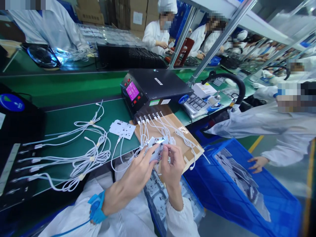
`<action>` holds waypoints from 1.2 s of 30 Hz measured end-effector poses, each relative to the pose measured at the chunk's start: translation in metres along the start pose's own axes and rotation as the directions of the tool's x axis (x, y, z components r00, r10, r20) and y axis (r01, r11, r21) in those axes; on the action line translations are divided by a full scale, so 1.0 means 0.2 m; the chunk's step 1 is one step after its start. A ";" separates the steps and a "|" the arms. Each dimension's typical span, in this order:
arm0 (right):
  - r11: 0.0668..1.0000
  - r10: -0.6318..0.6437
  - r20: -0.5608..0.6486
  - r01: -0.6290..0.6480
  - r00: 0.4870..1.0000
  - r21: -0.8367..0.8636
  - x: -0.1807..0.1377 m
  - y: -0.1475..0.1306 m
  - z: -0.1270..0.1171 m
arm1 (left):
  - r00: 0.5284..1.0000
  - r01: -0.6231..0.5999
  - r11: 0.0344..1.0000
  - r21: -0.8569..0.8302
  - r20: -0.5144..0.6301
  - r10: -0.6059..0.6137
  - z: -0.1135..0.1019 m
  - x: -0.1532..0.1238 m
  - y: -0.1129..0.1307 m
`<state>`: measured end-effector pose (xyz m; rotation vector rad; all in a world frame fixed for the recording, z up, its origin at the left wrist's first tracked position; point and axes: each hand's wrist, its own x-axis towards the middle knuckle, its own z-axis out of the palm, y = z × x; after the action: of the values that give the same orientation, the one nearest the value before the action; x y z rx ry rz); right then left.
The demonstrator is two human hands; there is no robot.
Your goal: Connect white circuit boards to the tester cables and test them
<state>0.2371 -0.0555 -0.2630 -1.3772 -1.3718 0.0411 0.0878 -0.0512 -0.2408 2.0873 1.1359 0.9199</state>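
Observation:
My left hand (134,176) and my right hand (172,166) both pinch a small white circuit board (156,146) held above the table edge, fingers closed on its sides. A blue wrist strap (97,207) circles my left wrist. White cables (158,126) run from a black tester box (155,87) with a pink screen (132,91) across a brown cardboard sheet (191,149) toward the board. Another white board panel (122,129) lies flat on the green mat just beyond my hands.
A bundle of white cables (86,148) sprawls over the green mat (61,121) at left. A blue crate (237,187) stands at right, where a co-worker's hand (256,163) reaches in. More people in white coats work at the far benches. A tray of boards (160,200) sits below my hands.

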 end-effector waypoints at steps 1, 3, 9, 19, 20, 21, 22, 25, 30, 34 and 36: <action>1.000 0.002 -0.003 -0.002 1.000 0.003 -0.01 0.01 0.00 | 1.000 -0.003 1.000 0.004 -0.006 0.003 0.01 0.00 0.00; 1.000 0.005 0.001 -0.005 1.000 0.010 -0.01 0.01 0.00 | 1.000 -0.008 1.000 0.017 -0.013 0.008 0.02 0.00 0.00; 0.998 -0.048 -0.027 0.047 0.998 -0.031 -0.01 0.01 0.01 | 1.000 -0.021 0.997 0.069 0.005 0.021 0.04 -0.01 -0.01; 1.000 -0.017 -0.025 0.016 1.000 -0.022 0.01 0.04 0.02 | 1.000 0.007 0.998 -0.060 0.021 -0.006 0.07 0.04 -0.02; 1.000 -0.017 -0.032 0.016 0.999 -0.026 0.02 0.03 0.02 | 1.000 0.018 0.996 -0.093 0.002 -0.018 0.07 0.05 -0.02; 1.000 -0.015 -0.035 0.015 0.999 -0.027 0.02 0.03 0.01 | 0.999 0.029 0.992 -0.123 -0.018 -0.032 0.07 0.06 -0.01; 1.000 -0.014 -0.034 0.013 0.999 -0.029 0.03 0.02 0.00 | 0.998 0.044 0.987 -0.152 -0.039 -0.050 0.06 0.06 0.00; 0.999 -0.018 -0.032 0.017 0.999 -0.032 0.04 0.01 -0.02 | 0.989 0.123 0.968 -0.220 -0.048 -0.137 0.03 0.09 0.03; 1.000 0.006 -0.055 -0.006 0.998 0.001 0.03 0.03 -0.03 | 0.988 0.156 0.971 -0.182 0.031 -0.153 0.00 0.12 0.03; 0.997 0.074 -0.077 -0.075 0.994 -0.020 0.01 0.04 -0.03 | 0.994 0.103 0.988 -0.117 -0.006 -0.105 0.02 0.11 0.04; 0.996 0.082 -0.087 -0.084 0.993 -0.023 0.01 0.04 -0.02 | 0.998 0.063 0.992 -0.110 -0.025 -0.066 0.03 0.11 0.05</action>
<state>0.2460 -0.0545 -0.2650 -1.4415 -1.2473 0.0184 0.1049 -0.0381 -0.2301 1.9451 1.1346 0.9616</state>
